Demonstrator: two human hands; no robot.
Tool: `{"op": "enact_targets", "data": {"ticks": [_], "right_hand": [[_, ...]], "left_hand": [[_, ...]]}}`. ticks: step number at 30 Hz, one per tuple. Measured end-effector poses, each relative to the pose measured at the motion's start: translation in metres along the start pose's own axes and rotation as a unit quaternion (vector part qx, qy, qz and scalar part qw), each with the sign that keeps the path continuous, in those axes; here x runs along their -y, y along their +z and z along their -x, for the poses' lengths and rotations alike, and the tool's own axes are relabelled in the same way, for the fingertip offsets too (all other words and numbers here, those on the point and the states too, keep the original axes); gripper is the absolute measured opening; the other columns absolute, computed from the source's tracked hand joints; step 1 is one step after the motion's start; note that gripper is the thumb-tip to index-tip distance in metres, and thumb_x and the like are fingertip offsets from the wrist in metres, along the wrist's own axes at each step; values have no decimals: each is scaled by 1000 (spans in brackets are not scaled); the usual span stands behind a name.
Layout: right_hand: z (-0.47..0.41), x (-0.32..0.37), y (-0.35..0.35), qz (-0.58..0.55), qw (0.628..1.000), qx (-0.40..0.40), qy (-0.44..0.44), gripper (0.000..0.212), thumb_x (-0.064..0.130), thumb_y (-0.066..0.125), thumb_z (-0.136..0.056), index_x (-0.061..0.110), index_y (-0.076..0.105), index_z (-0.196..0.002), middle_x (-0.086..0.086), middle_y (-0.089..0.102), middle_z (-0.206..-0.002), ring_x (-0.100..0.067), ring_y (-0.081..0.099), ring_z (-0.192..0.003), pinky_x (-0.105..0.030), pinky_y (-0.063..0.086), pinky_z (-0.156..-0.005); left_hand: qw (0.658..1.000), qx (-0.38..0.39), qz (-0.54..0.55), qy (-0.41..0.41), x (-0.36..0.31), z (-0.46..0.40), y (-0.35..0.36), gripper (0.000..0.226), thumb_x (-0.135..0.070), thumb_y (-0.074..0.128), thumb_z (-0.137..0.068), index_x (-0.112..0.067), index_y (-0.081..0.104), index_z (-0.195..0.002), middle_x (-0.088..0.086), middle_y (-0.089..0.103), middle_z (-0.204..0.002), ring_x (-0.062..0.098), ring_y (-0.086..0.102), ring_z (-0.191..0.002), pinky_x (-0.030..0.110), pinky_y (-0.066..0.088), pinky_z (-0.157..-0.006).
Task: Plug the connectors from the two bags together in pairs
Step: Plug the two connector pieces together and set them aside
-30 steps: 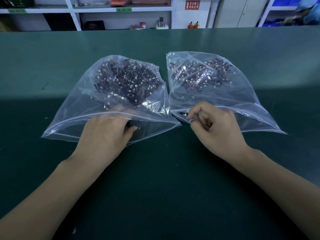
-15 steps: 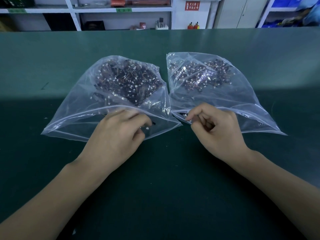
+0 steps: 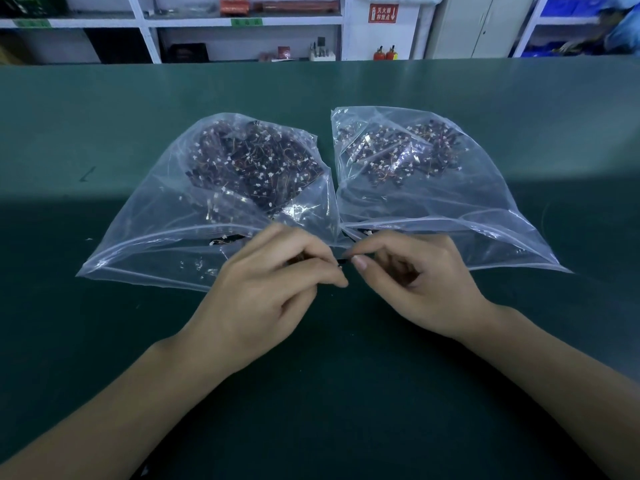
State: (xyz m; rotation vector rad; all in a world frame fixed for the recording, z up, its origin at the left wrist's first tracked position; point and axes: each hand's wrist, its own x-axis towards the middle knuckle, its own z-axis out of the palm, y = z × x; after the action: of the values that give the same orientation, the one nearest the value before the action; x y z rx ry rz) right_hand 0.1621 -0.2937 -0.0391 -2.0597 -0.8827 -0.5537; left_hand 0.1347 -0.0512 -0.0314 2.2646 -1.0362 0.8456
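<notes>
White shelving (image 3: 242, 26) along far wall, dark green worktop (image 3: 346, 393) in front. Left clear plastic zip bag (image 3: 166, 216) lies on worktop, mouth toward near side, heap of small dark wired connectors (image 3: 256, 161) in its far part. Left hand (image 3: 263, 292) in front of its mouth, fingers curled, pinching small dark connector (image 3: 341, 263) at fingertips. Right hand (image 3: 412, 282) just beside, thumb and forefinger pinching same dark piece; whether one part or two, cannot tell. Right clear plastic zip bag (image 3: 485, 209) touching left one, second connector heap (image 3: 401, 154) inside.
</notes>
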Motion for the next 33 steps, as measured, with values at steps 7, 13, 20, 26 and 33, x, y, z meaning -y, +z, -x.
{"op": "enact_targets", "data": {"ticks": [7, 13, 20, 26, 33], "right_hand": [[1, 1, 2, -26, 1000, -6, 10, 6, 20, 78, -97, 14, 76, -99, 16, 44, -62, -12, 38, -47, -17, 31, -53], [1, 0, 3, -38, 999, -12, 27, 6, 14, 78, -97, 14, 77, -103, 8, 49, -60, -18, 40, -47, -21, 33, -52], [2, 4, 3, -61, 998, -18, 13, 3, 14, 74, -99, 12, 76, -101, 3, 49, -58, -21, 41, -46, -31, 35, -47], [1, 6, 3, -45, 998, -33, 17, 4, 11, 75, -97, 10, 77, -100, 3, 50, -59, -22, 43, -47, -35, 37, -47], [0, 9, 3, -59, 997, -37, 16, 7, 13, 75, -97, 8, 78, -100, 2, 52, -59, -21, 45, -48, -36, 38, -47]], "left_hand": [[999, -45, 13, -1, 1, 0, 3, 28, 8, 64, -99, -13, 83, -101, -2, 63, -117, 14, 67, -104, 31, 55, -90], [998, -52, 22, -12, -1, 0, 3, 25, 9, 68, -97, -11, 83, -102, 0, 64, -114, 8, 66, -100, 19, 50, -89], [994, -82, 22, -69, -2, -1, -1, 12, -18, 76, -102, -8, 79, -108, -1, 68, -106, 7, 67, -86, 25, 58, -77], [990, -83, 39, -104, -3, -2, -1, 14, -19, 79, -99, -6, 80, -94, -2, 69, -94, 9, 66, -80, 20, 55, -71], [990, -77, 57, -106, -5, -2, -1, 13, -17, 79, -98, -5, 79, -93, -1, 68, -93, 11, 65, -80, 15, 51, -72]]}}
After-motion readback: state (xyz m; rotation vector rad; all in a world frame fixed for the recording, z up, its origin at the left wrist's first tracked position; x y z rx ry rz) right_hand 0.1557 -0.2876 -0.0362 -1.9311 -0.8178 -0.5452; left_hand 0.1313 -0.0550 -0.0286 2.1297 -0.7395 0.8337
